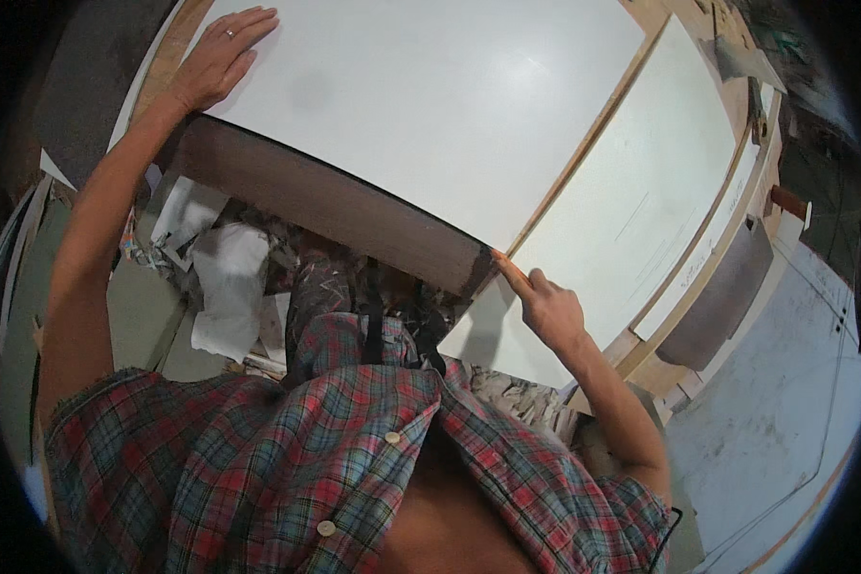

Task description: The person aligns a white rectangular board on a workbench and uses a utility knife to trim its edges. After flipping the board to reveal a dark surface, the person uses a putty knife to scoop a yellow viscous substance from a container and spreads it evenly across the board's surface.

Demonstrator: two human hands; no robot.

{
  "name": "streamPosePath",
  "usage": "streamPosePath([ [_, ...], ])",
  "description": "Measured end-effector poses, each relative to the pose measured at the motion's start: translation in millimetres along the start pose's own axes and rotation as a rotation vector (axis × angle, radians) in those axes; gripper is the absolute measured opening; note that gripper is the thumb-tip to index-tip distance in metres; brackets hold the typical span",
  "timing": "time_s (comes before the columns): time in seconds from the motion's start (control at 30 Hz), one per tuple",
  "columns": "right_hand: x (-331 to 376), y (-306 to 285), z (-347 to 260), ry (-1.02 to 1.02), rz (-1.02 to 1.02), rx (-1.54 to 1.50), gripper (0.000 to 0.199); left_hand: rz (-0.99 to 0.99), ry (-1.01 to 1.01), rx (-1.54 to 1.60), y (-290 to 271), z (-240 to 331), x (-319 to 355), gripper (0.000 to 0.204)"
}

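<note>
The person stood at the near edge of the counter (641,359), leaning over a large white panel (430,105) whose dark brown edge band (335,206) faced them. The panel lay flat, and its banded near edge ran as a long line from the left hand down to the right hand. The left hand (222,55) rested spread and flat on the panel's top face at its near left corner, fingers extended and pinching nothing. The right hand (543,304) sat at the opposite, near right corner, forefinger stretched out so its tip touched the end of the edge band, the other fingers curled in, gripping nothing. So the panel lay ahead of both hands, one hand at each end of the banded edge. A second white board (631,210) lay just beside the panel on its right. Crumpled paper scraps (225,287) littered the floor below.
</note>
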State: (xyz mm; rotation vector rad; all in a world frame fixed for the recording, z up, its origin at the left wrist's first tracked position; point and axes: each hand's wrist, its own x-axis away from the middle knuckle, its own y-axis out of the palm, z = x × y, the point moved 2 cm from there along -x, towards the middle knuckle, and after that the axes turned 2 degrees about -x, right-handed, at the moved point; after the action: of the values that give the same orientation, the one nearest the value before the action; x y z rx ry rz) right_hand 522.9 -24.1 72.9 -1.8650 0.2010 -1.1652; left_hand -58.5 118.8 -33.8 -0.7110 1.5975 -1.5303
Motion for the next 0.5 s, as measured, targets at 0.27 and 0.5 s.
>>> streamPosePath([
  [0.27, 37.6, -1.2, 19.0, 0.126, -0.138, 0.011, 0.075, -0.031, -0.018, 0.050, -2.0, 3.5, -8.2, 0.050],
  [0.5, 18.0, -64.4, -4.3, 0.095, -0.028, -0.095, 0.061, 0.147, -0.157, 0.255, -4.5, 25.6, -20.9, 0.044],
])
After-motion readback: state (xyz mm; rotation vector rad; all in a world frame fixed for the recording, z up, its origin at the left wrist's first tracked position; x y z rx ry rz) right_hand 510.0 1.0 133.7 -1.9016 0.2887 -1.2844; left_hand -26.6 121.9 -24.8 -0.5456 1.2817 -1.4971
